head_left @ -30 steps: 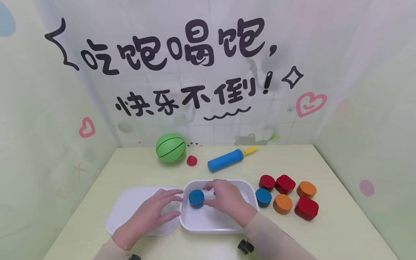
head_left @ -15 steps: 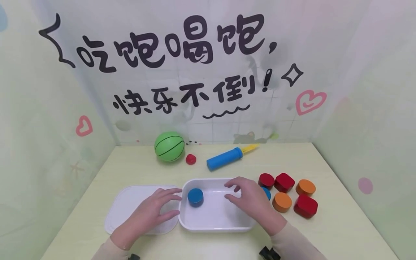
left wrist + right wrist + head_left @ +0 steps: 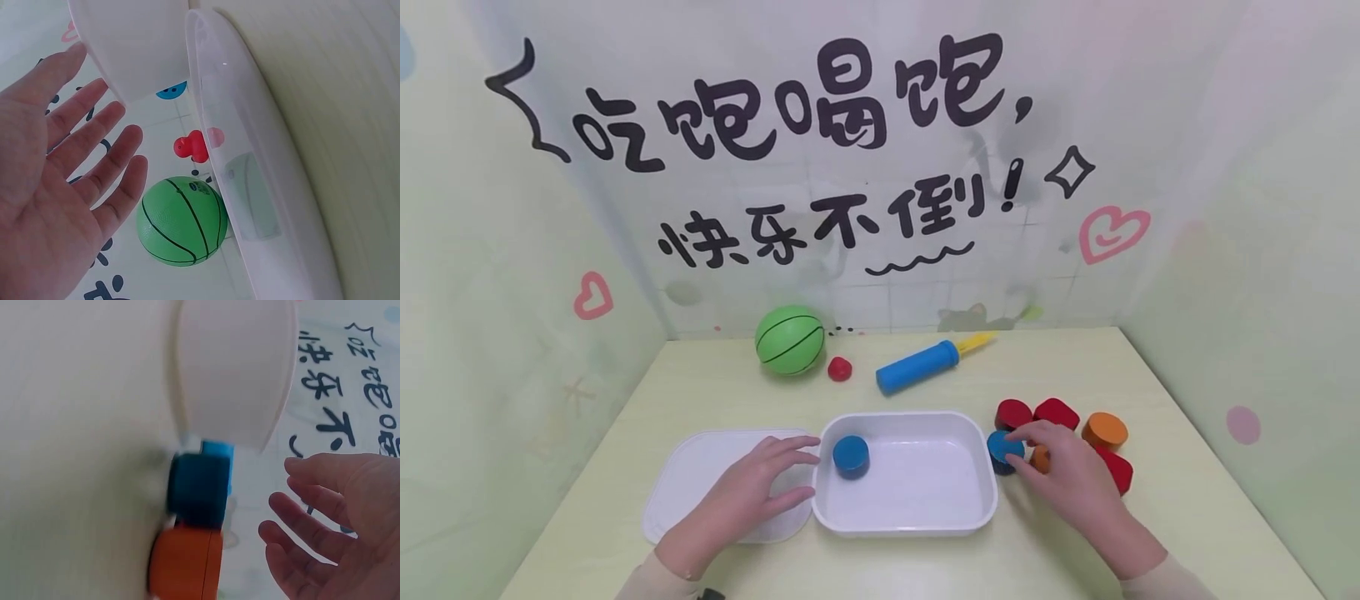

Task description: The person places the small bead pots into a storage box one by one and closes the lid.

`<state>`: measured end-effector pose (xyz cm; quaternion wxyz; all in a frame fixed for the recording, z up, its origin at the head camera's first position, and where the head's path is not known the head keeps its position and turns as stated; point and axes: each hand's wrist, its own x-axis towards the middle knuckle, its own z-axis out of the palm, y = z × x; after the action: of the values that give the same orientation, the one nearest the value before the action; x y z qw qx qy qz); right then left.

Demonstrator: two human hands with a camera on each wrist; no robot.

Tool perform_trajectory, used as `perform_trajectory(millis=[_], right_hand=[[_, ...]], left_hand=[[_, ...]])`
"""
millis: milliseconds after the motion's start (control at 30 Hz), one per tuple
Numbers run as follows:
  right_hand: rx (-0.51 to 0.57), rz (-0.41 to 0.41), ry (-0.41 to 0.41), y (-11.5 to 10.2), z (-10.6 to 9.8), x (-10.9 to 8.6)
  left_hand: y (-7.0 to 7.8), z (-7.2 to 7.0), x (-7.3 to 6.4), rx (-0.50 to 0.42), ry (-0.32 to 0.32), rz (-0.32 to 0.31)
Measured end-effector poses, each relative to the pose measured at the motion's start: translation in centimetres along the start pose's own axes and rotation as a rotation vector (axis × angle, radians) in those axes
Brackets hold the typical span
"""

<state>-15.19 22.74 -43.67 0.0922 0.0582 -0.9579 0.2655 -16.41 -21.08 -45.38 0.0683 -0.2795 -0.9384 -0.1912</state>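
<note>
A white box (image 3: pixel 910 530) stands in the middle, with a blue round block (image 3: pixel 851 457) inside near its left wall. My left hand (image 3: pixel 748 487) extends over the white lid (image 3: pixel 679 483), fingers spread and fingertips right at the box's left rim; its palm shows bare in the left wrist view. Just right of the box lies a second blue round block (image 3: pixel 1002 450). Thumb and fingers of my right hand (image 3: pixel 1071 477) hover apart over that block, and the right wrist view shows a gap between them and the blue block (image 3: pixel 199 489).
Several red and orange blocks, among them an orange round one (image 3: pixel 1105 429) and a red round one (image 3: pixel 1014 413), sit right of the box. Behind it are a green ball (image 3: pixel 790 339), a small red toy (image 3: pixel 839 369) and a blue pump (image 3: pixel 917 368) with a yellow nozzle.
My right hand has left the blue block inside the box and moved right, out over the rim, to the other blue block. My left hand has stayed in place.
</note>
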Motion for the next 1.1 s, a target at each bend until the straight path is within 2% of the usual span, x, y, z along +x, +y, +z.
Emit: perform_trajectory(millis=[133, 267, 567, 1100], right_hand=[[-0.061, -0.058, 0.039, 1.8, -0.8, -0.5], [-0.097, -0.094, 0.046, 3.0, -1.5, -0.3], [-0.137, -0.111, -0.038, 5.2, -2.2, 0.0], [-0.164, -0.103, -0.122, 6.0, -2.0, 0.2]], left_hand=[[0.0, -0.1, 0.0, 0.002, 0.000, 0.005], [0.0, -0.1, 0.1, 0.005, 0.005, 0.006], [-0.1, 0.2, 0.3, 0.006, 0.007, 0.013], [-0.2, -0.1, 0.0, 0.007, -0.010, -0.005]])
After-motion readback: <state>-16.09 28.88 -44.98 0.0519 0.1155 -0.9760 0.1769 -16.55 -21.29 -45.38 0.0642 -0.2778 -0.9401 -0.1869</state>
